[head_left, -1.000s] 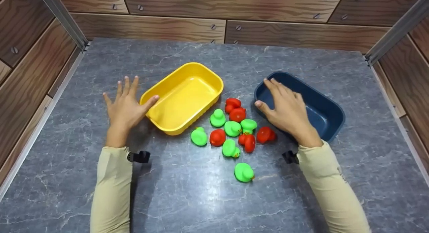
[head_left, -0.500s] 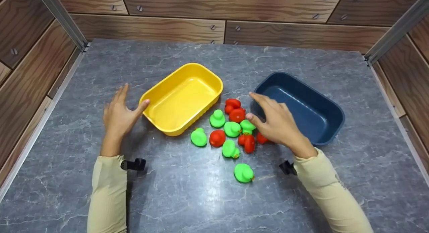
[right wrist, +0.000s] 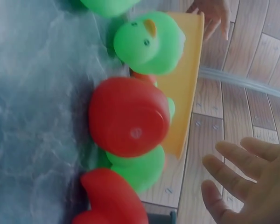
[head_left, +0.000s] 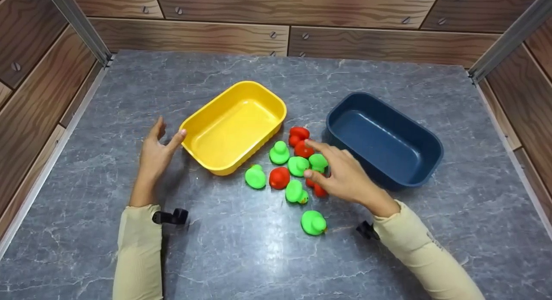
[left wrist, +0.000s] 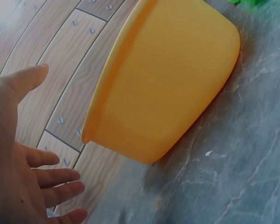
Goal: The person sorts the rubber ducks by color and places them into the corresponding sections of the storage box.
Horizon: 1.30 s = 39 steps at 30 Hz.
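My left hand [head_left: 156, 155] is beside the left end of a yellow plastic bin [head_left: 207, 167], its thumb tip overlapping the rim in the head view. The left wrist view has a gap between that hand and the bin wall [left wrist: 163, 88]. Over the right side of a cluster of red and green rubber ducks hovers my right hand [head_left: 343, 175], fingers extended, holding nothing. It hides part of the cluster, including a red duck. A red duck [right wrist: 126, 116] and a green duck [right wrist: 151, 44] with an orange beak show large in the right wrist view.
A dark blue bin [head_left: 384, 140] stands right of the ducks, with nothing in it. One green duck [head_left: 314, 222] lies apart, nearer the front. Wood-patterned walls [head_left: 181, 37] border the grey marbled tabletop [head_left: 241, 257] at the back and sides.
My right hand has moved left and nearer, from over the blue bin to over the ducks. My left hand has drawn back slightly from the yellow bin, its fingers less spread.
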Motion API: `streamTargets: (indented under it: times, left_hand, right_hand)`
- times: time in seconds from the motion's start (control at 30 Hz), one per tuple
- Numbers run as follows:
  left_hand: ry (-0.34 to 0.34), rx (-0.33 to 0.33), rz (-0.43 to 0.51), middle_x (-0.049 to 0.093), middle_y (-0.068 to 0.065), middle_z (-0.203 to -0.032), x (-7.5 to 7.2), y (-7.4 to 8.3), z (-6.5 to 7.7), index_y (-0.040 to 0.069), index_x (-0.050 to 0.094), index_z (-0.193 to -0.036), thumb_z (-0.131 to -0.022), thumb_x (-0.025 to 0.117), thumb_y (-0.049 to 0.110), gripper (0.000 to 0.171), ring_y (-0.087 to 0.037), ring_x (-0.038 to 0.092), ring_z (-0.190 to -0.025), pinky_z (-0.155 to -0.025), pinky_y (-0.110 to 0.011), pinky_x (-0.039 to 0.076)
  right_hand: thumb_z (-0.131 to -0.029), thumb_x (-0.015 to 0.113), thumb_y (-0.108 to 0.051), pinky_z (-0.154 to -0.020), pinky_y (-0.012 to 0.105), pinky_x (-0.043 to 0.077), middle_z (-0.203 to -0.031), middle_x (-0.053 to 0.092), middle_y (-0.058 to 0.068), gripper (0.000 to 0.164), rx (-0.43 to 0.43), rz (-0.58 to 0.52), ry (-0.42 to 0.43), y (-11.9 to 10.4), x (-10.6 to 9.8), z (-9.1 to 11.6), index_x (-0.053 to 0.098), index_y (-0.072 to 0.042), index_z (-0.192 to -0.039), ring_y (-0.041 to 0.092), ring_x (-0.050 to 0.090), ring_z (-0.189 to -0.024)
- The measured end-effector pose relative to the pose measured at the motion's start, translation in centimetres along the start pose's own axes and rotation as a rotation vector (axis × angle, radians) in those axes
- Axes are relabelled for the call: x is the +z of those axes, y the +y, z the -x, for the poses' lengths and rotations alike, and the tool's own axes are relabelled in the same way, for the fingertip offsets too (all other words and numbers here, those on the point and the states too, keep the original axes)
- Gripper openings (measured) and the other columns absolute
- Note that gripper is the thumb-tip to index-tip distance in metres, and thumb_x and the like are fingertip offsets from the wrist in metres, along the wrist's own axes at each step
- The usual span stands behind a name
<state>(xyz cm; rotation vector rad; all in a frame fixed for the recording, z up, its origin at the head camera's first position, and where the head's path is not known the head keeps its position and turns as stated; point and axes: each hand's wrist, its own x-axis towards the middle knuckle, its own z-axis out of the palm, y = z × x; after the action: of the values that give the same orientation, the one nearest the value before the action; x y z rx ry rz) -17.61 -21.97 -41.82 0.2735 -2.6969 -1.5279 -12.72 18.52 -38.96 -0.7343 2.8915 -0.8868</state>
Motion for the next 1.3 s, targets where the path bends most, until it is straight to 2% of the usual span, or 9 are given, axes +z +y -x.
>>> streamTargets:
  times: [0.17,0.33,0.57,0.67,0.77,0.9,1.13,1.3]
  left_hand:
    - [-0.043,0.005,-0.009,0.029,-0.020,-0.155,-0.2,-0.4,0.0,0.004,0.016,-0.154,-0.091,0.059,0.049,0.089,-0.035,0.029,-0.144,-0.116,-0.050,0.028]
    - [-0.073,0.008,-0.007,0.030,-0.021,-0.155,-0.4,-0.6,-0.2,0.001,0.016,-0.153,-0.091,0.058,0.047,0.088,-0.038,0.031,-0.142,-0.115,-0.050,0.029]
    - [-0.107,-0.001,0.007,0.034,-0.022,-0.152,-0.4,-0.6,-0.4,0.001,0.020,-0.152,-0.092,0.059,0.045,0.084,-0.039,0.036,-0.139,-0.112,-0.050,0.033]
    - [-0.117,-0.006,0.010,0.037,-0.023,-0.150,-0.3,-0.6,-0.4,0.002,0.023,-0.152,-0.091,0.059,0.044,0.082,-0.039,0.039,-0.137,-0.111,-0.050,0.035]
    - [-0.118,-0.013,0.010,0.039,-0.024,-0.147,-0.2,-0.6,-0.4,0.003,0.024,-0.152,-0.091,0.059,0.043,0.081,-0.039,0.041,-0.134,-0.109,-0.049,0.036]
    - [-0.119,-0.023,0.008,0.043,-0.024,-0.144,0.0,-0.7,-0.5,0.004,0.026,-0.151,-0.091,0.060,0.043,0.080,-0.037,0.045,-0.129,-0.105,-0.046,0.040]
    - [-0.117,-0.033,-0.008,0.049,-0.021,-0.136,0.4,-1.1,-0.7,0.004,0.032,-0.149,-0.090,0.062,0.044,0.078,-0.030,0.051,-0.116,-0.091,-0.030,0.043]
    - [-0.121,-0.025,-0.013,0.051,-0.020,-0.130,0.5,-1.5,-0.7,0.005,0.036,-0.147,-0.089,0.064,0.043,0.075,-0.027,0.050,-0.108,-0.085,-0.027,0.041]
  right_hand:
    - [-0.086,0.068,-0.043,-0.104,0.052,0.034,-0.144,0.051,0.007,0.070,-0.016,-0.016,-0.067,-0.2,0.6,0.3,0.043,-0.014,-0.145,0.029,0.048,-0.130]
    - [-0.084,0.071,-0.045,-0.102,0.052,0.035,-0.141,0.053,0.008,0.070,-0.031,-0.032,-0.122,-0.5,1.0,0.4,0.046,-0.017,-0.143,0.027,0.049,-0.129]
    - [-0.083,0.071,-0.048,-0.106,0.061,0.029,-0.142,0.052,0.003,0.070,-0.063,-0.011,-0.190,-1.0,1.3,0.4,0.049,-0.017,-0.141,0.027,0.047,-0.130]
    - [-0.081,0.073,-0.046,-0.103,0.055,0.033,-0.139,0.055,0.001,0.069,-0.091,0.008,-0.199,-1.0,1.6,0.3,0.051,-0.016,-0.139,0.026,0.049,-0.127]
    - [-0.081,0.074,-0.047,-0.096,0.048,0.036,-0.134,0.058,-0.001,0.068,-0.102,0.030,-0.211,-1.0,1.9,0.3,0.053,-0.017,-0.138,0.021,0.053,-0.112]
    - [-0.080,0.074,-0.050,-0.091,0.042,0.036,-0.129,0.060,-0.004,0.067,-0.102,0.071,-0.228,-0.9,2.2,0.4,0.054,-0.019,-0.136,0.015,0.052,-0.099]
    - [-0.078,0.076,-0.048,-0.099,0.049,0.035,-0.129,0.061,-0.001,0.065,-0.124,0.145,-0.207,-0.8,2.6,0.5,0.057,-0.017,-0.133,0.022,0.053,-0.117]
    - [-0.078,0.076,-0.046,-0.097,0.047,0.036,-0.127,0.061,0.000,0.064,-0.109,0.181,-0.214,-0.7,3.0,0.4,0.058,-0.016,-0.132,0.023,0.053,-0.116]
